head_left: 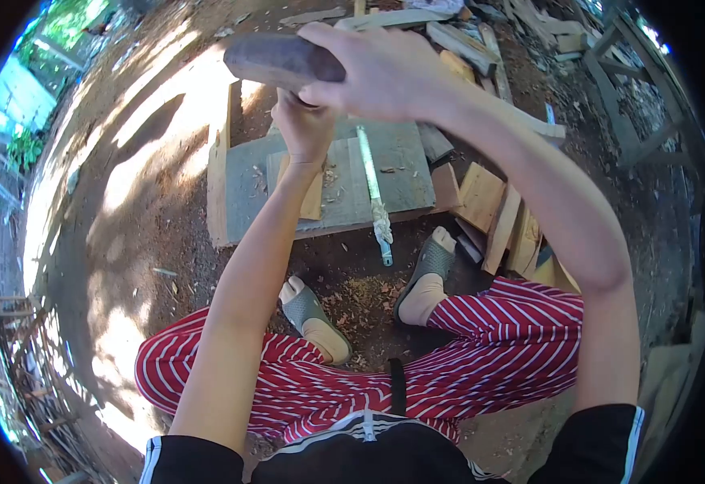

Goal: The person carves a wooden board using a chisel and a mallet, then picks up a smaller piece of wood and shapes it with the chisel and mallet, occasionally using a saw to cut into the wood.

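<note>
A dark, smooth, rounded wooden piece (276,61) is held up above the far edge of a low wooden bench (244,181). My right hand (373,71) is closed round its right end, fingers on top and thumb below. Under the piece, my left hand (304,127) is closed against its lower side; its fingers are partly hidden. On the bench a long tool with a pale blade (367,165) and a wrapped handle (382,226) lies with its handle past the near edge. Wood chips and a light wood strip (312,202) lie on the bench top.
Cut wood blocks (479,196) and planks (461,50) lie to the right of the bench and behind it. A wooden frame (639,97) stands at the far right. My sandalled feet (429,278) rest on the dirt ground near the bench. Sticks (38,379) are piled at the lower left.
</note>
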Demonstrator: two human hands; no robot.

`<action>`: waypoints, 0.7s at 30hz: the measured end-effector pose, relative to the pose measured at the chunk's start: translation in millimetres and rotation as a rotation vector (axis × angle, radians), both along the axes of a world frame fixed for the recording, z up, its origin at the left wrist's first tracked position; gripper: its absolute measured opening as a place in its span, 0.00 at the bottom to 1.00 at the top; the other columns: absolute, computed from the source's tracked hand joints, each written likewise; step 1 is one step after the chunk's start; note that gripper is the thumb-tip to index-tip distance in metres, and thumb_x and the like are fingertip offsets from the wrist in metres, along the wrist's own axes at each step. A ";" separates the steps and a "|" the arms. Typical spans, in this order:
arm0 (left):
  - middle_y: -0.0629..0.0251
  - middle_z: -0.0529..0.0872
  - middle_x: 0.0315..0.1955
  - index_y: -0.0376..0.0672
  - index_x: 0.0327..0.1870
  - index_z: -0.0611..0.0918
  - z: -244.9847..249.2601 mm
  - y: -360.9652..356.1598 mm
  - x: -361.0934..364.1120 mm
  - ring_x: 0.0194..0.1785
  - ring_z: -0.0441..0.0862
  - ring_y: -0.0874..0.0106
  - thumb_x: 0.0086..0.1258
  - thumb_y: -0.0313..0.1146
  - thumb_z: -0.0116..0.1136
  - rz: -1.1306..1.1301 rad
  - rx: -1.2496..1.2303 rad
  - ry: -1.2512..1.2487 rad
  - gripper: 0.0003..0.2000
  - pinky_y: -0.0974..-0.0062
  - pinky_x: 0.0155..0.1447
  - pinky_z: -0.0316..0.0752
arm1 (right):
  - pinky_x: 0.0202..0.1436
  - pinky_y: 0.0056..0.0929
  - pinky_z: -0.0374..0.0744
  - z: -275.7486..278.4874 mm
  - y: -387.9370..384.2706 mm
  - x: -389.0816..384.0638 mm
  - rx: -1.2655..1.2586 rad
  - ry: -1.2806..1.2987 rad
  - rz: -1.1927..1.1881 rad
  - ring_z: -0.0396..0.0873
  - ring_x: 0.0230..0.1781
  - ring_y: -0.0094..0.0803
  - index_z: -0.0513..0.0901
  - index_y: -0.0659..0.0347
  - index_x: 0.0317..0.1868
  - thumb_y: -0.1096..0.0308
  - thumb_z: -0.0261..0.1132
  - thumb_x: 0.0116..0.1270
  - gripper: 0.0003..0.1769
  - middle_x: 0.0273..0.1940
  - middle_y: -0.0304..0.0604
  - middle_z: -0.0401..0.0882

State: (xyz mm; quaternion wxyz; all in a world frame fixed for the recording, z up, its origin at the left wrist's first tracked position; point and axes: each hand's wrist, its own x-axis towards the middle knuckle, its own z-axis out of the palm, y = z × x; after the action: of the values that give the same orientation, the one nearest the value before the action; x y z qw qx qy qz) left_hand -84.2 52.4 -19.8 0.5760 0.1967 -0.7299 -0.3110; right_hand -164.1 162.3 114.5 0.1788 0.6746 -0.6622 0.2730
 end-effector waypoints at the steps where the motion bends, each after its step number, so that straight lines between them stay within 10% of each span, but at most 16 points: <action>1: 0.59 0.86 0.29 0.34 0.38 0.78 -0.3 2.0 -6.9 0.35 0.86 0.69 0.57 0.24 0.67 0.014 0.012 0.035 0.11 0.75 0.44 0.78 | 0.24 0.31 0.84 6.3 -0.7 -6.1 -0.086 0.106 0.025 0.86 0.24 0.35 0.81 0.61 0.55 0.43 0.66 0.61 0.32 0.30 0.50 0.86; 4: 0.59 0.85 0.28 0.40 0.45 0.76 -8.4 1.2 -5.9 0.29 0.85 0.65 0.56 0.29 0.67 -0.026 0.051 -0.076 0.17 0.75 0.40 0.78 | 0.25 0.31 0.84 38.8 10.0 8.5 0.030 -0.220 0.049 0.86 0.24 0.36 0.81 0.60 0.56 0.44 0.65 0.61 0.31 0.30 0.49 0.86; 10: 0.59 0.83 0.23 0.40 0.36 0.75 -14.0 -6.2 -7.4 0.27 0.85 0.64 0.52 0.30 0.73 -0.061 -0.063 0.099 0.17 0.72 0.37 0.77 | 0.31 0.34 0.84 4.9 17.1 8.4 0.215 0.007 -0.143 0.85 0.24 0.33 0.82 0.58 0.50 0.51 0.68 0.64 0.22 0.29 0.42 0.85; 16: 0.61 0.80 0.19 0.40 0.36 0.74 -11.4 5.1 -9.4 0.23 0.81 0.68 0.52 0.27 0.72 -0.035 -0.087 -0.044 0.16 0.75 0.33 0.76 | 0.28 0.35 0.81 21.8 17.1 13.3 -0.461 -0.207 0.107 0.84 0.24 0.38 0.84 0.55 0.44 0.61 0.71 0.54 0.17 0.28 0.44 0.85; 17: 0.59 0.83 0.37 0.32 0.40 0.80 -9.4 14.5 -3.7 0.44 0.81 0.65 0.54 0.27 0.70 -0.034 0.084 -0.033 0.15 0.67 0.50 0.74 | 0.28 0.33 0.82 8.6 18.3 3.8 -0.305 -0.023 0.086 0.84 0.25 0.38 0.83 0.54 0.46 0.60 0.70 0.56 0.17 0.27 0.44 0.84; 20: 0.58 0.83 0.39 0.32 0.41 0.80 -11.2 8.0 -12.5 0.45 0.80 0.65 0.54 0.30 0.72 -0.174 0.185 0.023 0.17 0.67 0.52 0.74 | 0.29 0.32 0.82 4.0 30.4 -2.3 0.124 0.021 -0.127 0.83 0.25 0.37 0.82 0.54 0.46 0.59 0.70 0.56 0.17 0.25 0.43 0.83; 21: 0.57 0.82 0.41 0.32 0.42 0.80 -16.6 1.9 -13.8 0.48 0.79 0.67 0.54 0.30 0.73 -0.179 0.238 -0.111 0.17 0.67 0.52 0.74 | 0.30 0.36 0.83 1.1 24.0 -8.4 -0.089 0.058 -0.054 0.85 0.26 0.38 0.82 0.53 0.48 0.56 0.68 0.59 0.18 0.24 0.44 0.83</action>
State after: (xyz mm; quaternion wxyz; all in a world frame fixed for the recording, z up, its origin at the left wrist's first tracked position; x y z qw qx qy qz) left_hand -98.1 54.3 -36.4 0.4775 0.2146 -0.7331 -0.4341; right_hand -172.5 186.3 115.6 0.2350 0.6554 -0.6618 0.2779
